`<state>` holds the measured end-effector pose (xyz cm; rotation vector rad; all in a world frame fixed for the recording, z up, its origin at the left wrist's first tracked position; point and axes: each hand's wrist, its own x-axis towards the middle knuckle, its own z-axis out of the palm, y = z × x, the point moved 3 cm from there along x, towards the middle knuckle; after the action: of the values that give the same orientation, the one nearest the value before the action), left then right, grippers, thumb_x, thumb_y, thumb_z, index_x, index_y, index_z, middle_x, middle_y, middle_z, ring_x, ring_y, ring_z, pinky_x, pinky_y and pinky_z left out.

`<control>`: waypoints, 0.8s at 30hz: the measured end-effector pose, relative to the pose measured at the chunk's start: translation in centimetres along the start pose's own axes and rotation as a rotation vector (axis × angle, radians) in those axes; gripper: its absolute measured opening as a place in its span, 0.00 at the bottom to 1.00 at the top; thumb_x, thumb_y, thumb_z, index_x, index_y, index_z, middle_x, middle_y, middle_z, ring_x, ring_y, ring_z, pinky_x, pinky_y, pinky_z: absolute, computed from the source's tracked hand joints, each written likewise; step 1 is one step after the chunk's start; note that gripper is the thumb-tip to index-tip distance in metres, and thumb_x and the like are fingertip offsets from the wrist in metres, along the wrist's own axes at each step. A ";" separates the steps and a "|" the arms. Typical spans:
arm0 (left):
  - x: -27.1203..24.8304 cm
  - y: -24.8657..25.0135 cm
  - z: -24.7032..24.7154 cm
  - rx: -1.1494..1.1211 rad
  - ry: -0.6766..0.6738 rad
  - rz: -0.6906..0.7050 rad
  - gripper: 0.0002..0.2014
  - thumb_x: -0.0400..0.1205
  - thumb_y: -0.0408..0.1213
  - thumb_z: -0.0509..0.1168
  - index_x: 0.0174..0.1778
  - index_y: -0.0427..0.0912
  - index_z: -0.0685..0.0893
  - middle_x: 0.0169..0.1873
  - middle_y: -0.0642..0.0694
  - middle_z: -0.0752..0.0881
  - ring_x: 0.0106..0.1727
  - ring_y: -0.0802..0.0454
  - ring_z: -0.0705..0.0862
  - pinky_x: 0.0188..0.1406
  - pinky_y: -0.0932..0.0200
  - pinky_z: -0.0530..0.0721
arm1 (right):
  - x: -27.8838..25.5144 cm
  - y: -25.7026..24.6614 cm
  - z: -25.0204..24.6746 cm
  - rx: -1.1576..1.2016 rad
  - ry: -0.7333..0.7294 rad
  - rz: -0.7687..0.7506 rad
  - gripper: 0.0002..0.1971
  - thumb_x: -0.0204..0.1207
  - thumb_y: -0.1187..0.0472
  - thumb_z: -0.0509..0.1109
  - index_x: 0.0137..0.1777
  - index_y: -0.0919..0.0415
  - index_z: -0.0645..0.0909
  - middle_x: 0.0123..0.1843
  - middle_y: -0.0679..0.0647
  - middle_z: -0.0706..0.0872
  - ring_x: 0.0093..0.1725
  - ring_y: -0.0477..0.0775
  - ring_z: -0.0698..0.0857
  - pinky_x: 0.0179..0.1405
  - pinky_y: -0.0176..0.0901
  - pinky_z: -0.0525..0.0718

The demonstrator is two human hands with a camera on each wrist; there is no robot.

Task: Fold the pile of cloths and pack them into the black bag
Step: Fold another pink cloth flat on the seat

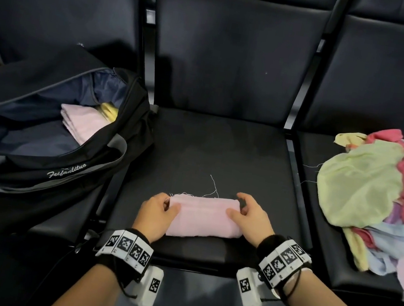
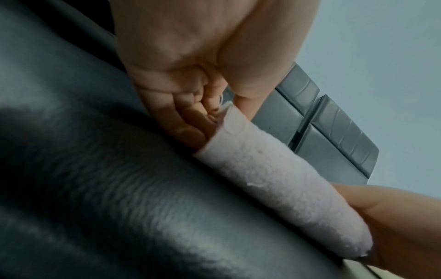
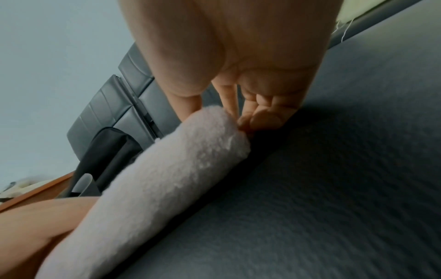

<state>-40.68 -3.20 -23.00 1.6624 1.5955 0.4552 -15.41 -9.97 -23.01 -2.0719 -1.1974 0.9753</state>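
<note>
While pinched at both ends by left hand [image 1: 157,212] and right hand [image 1: 249,215], pink cloth [image 1: 205,216] looks soft, light, floppy; best lifted by ends, toward bag [image 1: 32,172] at left.

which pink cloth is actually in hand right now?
The folded pale pink cloth on the middle seat, gripped at its ends by left hand and right hand. The other pale pink one lies inside the black bag.

1. The folded cloth [image 1: 205,216] on the middle seat is pale pink.
2. The seat [image 1: 221,156] is black, with a fine grained texture.
3. The bag [image 1: 66,157] is black with a grey strap, white script lettering and a navy lining.
4. Inside the bag lie a pink cloth [image 1: 83,121] and a yellow one [image 1: 109,110].
5. The pile [image 1: 380,198] mixes lime green, coral pink, pale yellow, light blue and lilac.
6. The wristbands [image 1: 126,245] carry black-and-white square markers.
</note>
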 end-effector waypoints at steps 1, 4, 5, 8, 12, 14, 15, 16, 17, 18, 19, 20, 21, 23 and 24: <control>0.1 -0.1 0.1 0.023 0.005 -0.001 0.14 0.81 0.43 0.69 0.34 0.39 0.77 0.31 0.44 0.83 0.38 0.42 0.80 0.36 0.53 0.73 | 0.2 0.0 0.0 -0.031 -0.025 0.004 0.25 0.77 0.54 0.73 0.74 0.50 0.75 0.44 0.37 0.78 0.48 0.44 0.80 0.47 0.34 0.72; 0.2 -0.1 0.2 0.070 0.019 -0.004 0.15 0.81 0.44 0.69 0.34 0.38 0.77 0.30 0.44 0.83 0.38 0.42 0.82 0.36 0.52 0.74 | 0.5 -0.4 0.0 -0.110 -0.089 -0.016 0.13 0.77 0.54 0.72 0.61 0.50 0.82 0.48 0.44 0.85 0.52 0.51 0.84 0.42 0.34 0.75; 0.2 -0.2 0.2 0.076 0.022 -0.006 0.15 0.81 0.45 0.69 0.35 0.38 0.78 0.31 0.44 0.84 0.38 0.42 0.82 0.36 0.52 0.75 | 0.5 -0.6 -0.1 -0.117 -0.104 -0.020 0.09 0.77 0.55 0.72 0.56 0.51 0.82 0.48 0.47 0.86 0.50 0.51 0.84 0.39 0.32 0.74; 0.1 -0.2 0.0 0.059 0.016 -0.040 0.12 0.79 0.45 0.70 0.36 0.42 0.80 0.32 0.47 0.85 0.39 0.45 0.84 0.38 0.55 0.77 | 0.4 -0.8 -0.1 -0.137 -0.144 -0.039 0.04 0.79 0.56 0.71 0.49 0.52 0.79 0.46 0.50 0.85 0.42 0.45 0.81 0.33 0.28 0.72; -0.3 0.4 -0.5 0.003 0.004 -0.070 0.06 0.77 0.40 0.72 0.44 0.45 0.82 0.36 0.49 0.86 0.43 0.47 0.85 0.46 0.56 0.83 | -0.2 -1.1 -0.5 -0.129 -0.171 -0.067 0.05 0.80 0.58 0.70 0.50 0.58 0.79 0.45 0.50 0.83 0.44 0.49 0.81 0.38 0.32 0.75; -0.8 1.1 -0.9 0.023 0.008 -0.047 0.10 0.76 0.35 0.70 0.51 0.47 0.81 0.44 0.49 0.86 0.51 0.47 0.85 0.55 0.53 0.83 | -0.7 -1.8 -1.1 -0.125 -0.173 -0.091 0.06 0.80 0.58 0.71 0.50 0.59 0.80 0.44 0.49 0.84 0.46 0.51 0.82 0.43 0.38 0.77; -1.0 1.7 -1.1 0.049 0.007 0.000 0.16 0.74 0.33 0.69 0.57 0.48 0.81 0.51 0.49 0.84 0.57 0.47 0.83 0.61 0.52 0.82 | -1.0 -2.4 -1.5 -0.133 -0.158 -0.118 0.06 0.79 0.58 0.72 0.50 0.58 0.80 0.44 0.49 0.85 0.46 0.51 0.83 0.44 0.40 0.78; -1.3 2.7 -1.3 0.075 -0.009 0.072 0.22 0.72 0.31 0.68 0.63 0.49 0.80 0.59 0.49 0.81 0.63 0.48 0.79 0.67 0.53 0.79 | -1.4 -3.2 -1.9 -0.140 -0.134 -0.157 0.05 0.77 0.57 0.73 0.48 0.55 0.80 0.44 0.47 0.86 0.46 0.50 0.83 0.45 0.41 0.78; -1.6 3.8 -1.4 0.090 -0.048 0.154 0.29 0.71 0.31 0.68 0.69 0.50 0.78 0.65 0.50 0.78 0.68 0.50 0.75 0.71 0.56 0.75 | -1.8 -4.2 -2.4 -0.140 -0.107 -0.210 0.06 0.75 0.57 0.74 0.47 0.51 0.80 0.43 0.45 0.86 0.45 0.48 0.84 0.45 0.42 0.79; -2.0 5.0 -1.4 0.094 -0.104 0.234 0.34 0.69 0.32 0.69 0.75 0.51 0.74 0.71 0.51 0.74 0.72 0.52 0.71 0.75 0.58 0.71 | -2.3 -5.3 -2.9 -0.142 -0.086 -0.271 0.07 0.73 0.57 0.75 0.47 0.48 0.79 0.42 0.44 0.86 0.44 0.47 0.83 0.45 0.42 0.80; -2.3 6.2 -1.4 0.097 -0.166 0.300 0.39 0.68 0.34 0.71 0.78 0.52 0.71 0.74 0.53 0.71 0.76 0.53 0.68 0.78 0.57 0.69 | -2.8 -6.5 -3.3 -0.158 -0.074 -0.343 0.08 0.72 0.56 0.75 0.47 0.46 0.79 0.41 0.44 0.85 0.44 0.46 0.82 0.45 0.43 0.80; -2.6 7.3 -1.4 0.100 -0.222 0.345 0.43 0.68 0.38 0.73 0.81 0.53 0.68 0.76 0.54 0.70 0.79 0.54 0.66 0.80 0.55 0.68 | -3.2 -7.8 -3.7 -0.191 -0.068 -0.422 0.09 0.71 0.55 0.74 0.48 0.45 0.79 0.41 0.44 0.85 0.45 0.45 0.81 0.46 0.43 0.79; -2.9 8.2 -1.4 0.098 -0.263 0.369 0.45 0.67 0.41 0.75 0.82 0.53 0.66 0.77 0.54 0.70 0.79 0.55 0.66 0.80 0.53 0.68 | -3.7 -9.0 -3.9 -0.231 -0.068 -0.500 0.09 0.72 0.54 0.73 0.50 0.44 0.79 0.42 0.44 0.84 0.47 0.45 0.79 0.47 0.44 0.79; -3.2 9.4 -1.7 0.068 -0.294 0.380 0.44 0.66 0.45 0.77 0.80 0.57 0.68 0.71 0.56 0.77 0.73 0.57 0.74 0.75 0.52 0.73 | -4.7 -11.1 -4.2 -0.290 -0.070 -0.617 0.10 0.74 0.52 0.73 0.53 0.45 0.80 0.45 0.44 0.84 0.50 0.45 0.77 0.51 0.44 0.79; -3.3 9.8 -1.8 0.040 -0.295 0.386 0.38 0.66 0.44 0.76 0.74 0.60 0.73 0.63 0.59 0.82 0.66 0.58 0.80 0.68 0.55 0.76 | -5.0 -11.9 -4.5 -0.314 -0.072 -0.654 0.10 0.75 0.52 0.73 0.55 0.46 0.80 0.46 0.45 0.84 0.52 0.44 0.76 0.53 0.44 0.79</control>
<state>-35.83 -4.99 -13.92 1.9737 1.0787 0.3498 -19.34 -9.49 -9.93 -1.6628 -1.9941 0.5739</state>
